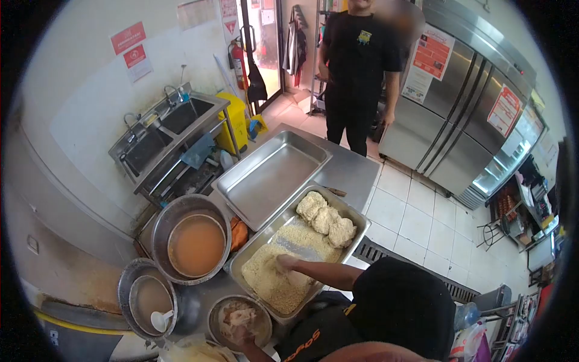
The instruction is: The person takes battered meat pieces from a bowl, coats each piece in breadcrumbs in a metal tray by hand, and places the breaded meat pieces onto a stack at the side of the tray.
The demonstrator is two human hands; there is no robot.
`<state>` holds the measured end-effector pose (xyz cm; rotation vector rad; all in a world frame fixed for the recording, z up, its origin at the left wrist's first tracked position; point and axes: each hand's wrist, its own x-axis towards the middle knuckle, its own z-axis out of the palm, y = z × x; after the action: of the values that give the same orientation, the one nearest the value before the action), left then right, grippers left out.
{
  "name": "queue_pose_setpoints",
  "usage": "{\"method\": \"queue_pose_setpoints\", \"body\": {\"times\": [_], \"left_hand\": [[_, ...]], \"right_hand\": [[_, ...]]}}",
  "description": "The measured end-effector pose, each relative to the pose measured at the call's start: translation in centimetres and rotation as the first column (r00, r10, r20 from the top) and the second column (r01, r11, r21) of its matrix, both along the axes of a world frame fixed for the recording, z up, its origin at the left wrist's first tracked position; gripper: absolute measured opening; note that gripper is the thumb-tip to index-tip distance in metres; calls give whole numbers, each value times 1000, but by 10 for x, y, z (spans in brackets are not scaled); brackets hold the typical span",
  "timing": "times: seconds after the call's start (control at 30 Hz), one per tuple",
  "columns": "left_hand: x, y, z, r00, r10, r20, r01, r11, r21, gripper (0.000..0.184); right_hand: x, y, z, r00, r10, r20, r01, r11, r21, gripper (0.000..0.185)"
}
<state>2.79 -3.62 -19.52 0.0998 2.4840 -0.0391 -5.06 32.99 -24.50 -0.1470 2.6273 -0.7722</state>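
Observation:
My right hand point(288, 263) reaches into a deep metal tray point(362, 226) and touches a heap of pale, coarse crumbs point(262, 270); its fingers are partly buried. Several crumb-coated lumps point(326, 217) sit together at the tray's far right end. My left hand point(243, 339) is at the near edge of a round metal bowl point(269, 329). Inside that bowl lie pale pinkish pieces that look like raw meat point(238, 317), in some liquid. The left fingers are beside or on these pieces, too dark and small to make out.
A second metal tray point(265, 172) lies behind the crumbs. Left are a large bowl of orange-brown liquid point(196, 244) and a smaller bowl with a white scoop point(160, 320). A person in black point(362, 66) stands beyond the steel table point(356, 172). A double sink point(169, 130) lines the wall.

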Motion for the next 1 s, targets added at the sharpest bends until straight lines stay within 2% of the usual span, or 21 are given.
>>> {"method": "queue_pose_setpoints", "body": {"times": [0.07,0.1,0.17,0.23,0.3,0.33,0.43,0.5,0.53,0.57,0.6,0.63,0.67,0.7,0.73,0.77,0.8,0.83,0.9,0.97,1.0], "left_hand": [[-2,3,1,999,37,-20,-36,999,12,22],[-3,3,-1,999,46,-30,-45,999,16,21],[-2,3,-3,996,72,-47,-71,997,21,19],[-2,2,-4,994,88,-65,-86,996,28,17],[-4,0,-6,990,110,-88,-107,994,38,16],[-3,-2,-8,987,127,-95,-124,992,39,15],[-4,-2,-7,977,205,-54,-203,979,31,15],[7,8,35,975,108,-197,-73,981,178,23],[13,-5,17,944,278,-177,-132,810,571,28],[8,-13,-20,908,174,-381,79,822,564,36],[3,-22,-59,808,76,-584,277,826,491,44],[7,-41,-70,443,-320,-837,476,876,-83,46],[27,-49,-61,219,-676,-704,382,723,-575,42],[20,-44,-36,509,-554,-658,488,816,-310,38],[9,-32,-13,845,-334,-419,358,934,-22,34],[1,-19,5,983,-107,-146,116,992,53,30],[-2,-12,17,998,-33,-47,35,998,45,27],[0,-10,20,999,33,-24,-32,998,50,24],[8,-10,25,974,-91,-208,109,991,76,20],[16,-7,33,903,-221,-368,260,964,61,17],[16,-4,38,920,-174,-352,212,975,73,15]], "right_hand": [[-11,2,-46,992,49,-120,-35,992,120,35],[-14,-3,-47,980,84,-179,-52,983,176,34],[-9,-7,-48,957,-164,-238,149,986,-81,35],[-9,-4,-46,959,-217,-181,179,962,-205,37],[-31,1,-61,996,-53,-68,37,977,-212,41],[-34,-3,-62,990,-55,-133,41,993,-109,40],[-23,-6,-9,953,-35,-302,96,977,188,40],[-7,-7,14,922,-16,-387,166,919,358,42],[-7,-6,-10,922,141,-361,58,871,488,47],[-20,1,-70,900,295,-320,-48,798,601,53],[-17,9,-65,919,256,-299,-107,894,436,53],[-5,12,-35,953,197,-232,-148,966,210,53],[6,10,-6,973,186,-139,-180,982,55,52],[18,7,17,981,180,-65,-184,982,-52,52],[23,8,39,986,167,-30,-169,981,-92,52],[28,11,61,990,136,-20,-138,986,-97,52],[30,16,83,995,99,-13,-100,991,-86,52],[37,20,106,1000,12,1,-12,998,-66,45],[46,24,134,990,-142,25,143,989,-30,40],[42,30,166,1000,-10,14,10,999,-46,48],[36,33,181,998,-46,42,45,999,9,50]]}}
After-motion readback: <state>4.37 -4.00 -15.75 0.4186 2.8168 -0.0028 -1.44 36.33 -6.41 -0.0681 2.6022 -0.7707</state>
